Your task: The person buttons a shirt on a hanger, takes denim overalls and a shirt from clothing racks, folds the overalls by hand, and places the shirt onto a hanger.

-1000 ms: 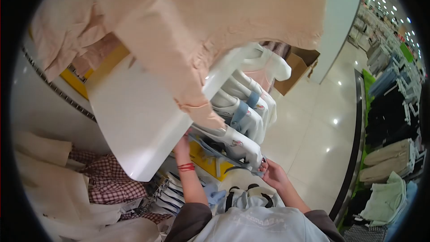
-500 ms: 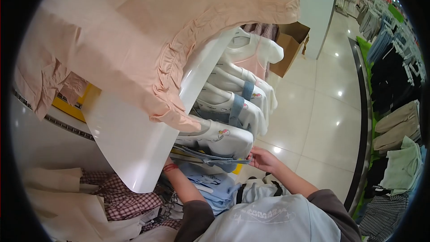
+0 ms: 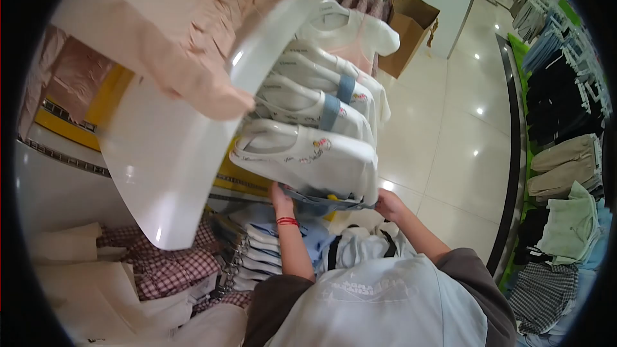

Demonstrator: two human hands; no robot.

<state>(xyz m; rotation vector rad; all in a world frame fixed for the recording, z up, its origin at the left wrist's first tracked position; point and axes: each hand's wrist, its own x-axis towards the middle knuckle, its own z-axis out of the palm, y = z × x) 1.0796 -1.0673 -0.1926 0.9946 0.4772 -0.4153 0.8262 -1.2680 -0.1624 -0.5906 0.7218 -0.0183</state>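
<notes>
A blue denim garment (image 3: 328,202) stretches between my two hands, below the front white shirt (image 3: 315,159) with small printed figures. My left hand (image 3: 281,196), with red bands at the wrist, is closed on its left end. At the other end my right hand (image 3: 387,205) grips the denim edge beside the shirt's hem. More white shirts with blue denim parts (image 3: 330,112) hang behind on white hangers. The white shelf (image 3: 173,154) sits to the left of the shirts, with a pink ruffled garment (image 3: 186,38) over it.
Checked clothes (image 3: 170,263) and cream garments (image 3: 83,283) lie at lower left, beside clothes on hangers (image 3: 260,250). A brown cardboard box (image 3: 406,32) stands near a white pillar (image 3: 447,0). Along the right runs a rack of trousers (image 3: 565,164) past the tiled floor (image 3: 443,154).
The view has shifted, and the shirts show more fully. My left hand has come out from beside the shelf edge and shows at the denim. The denim now spans both hands below the front shirt.
</notes>
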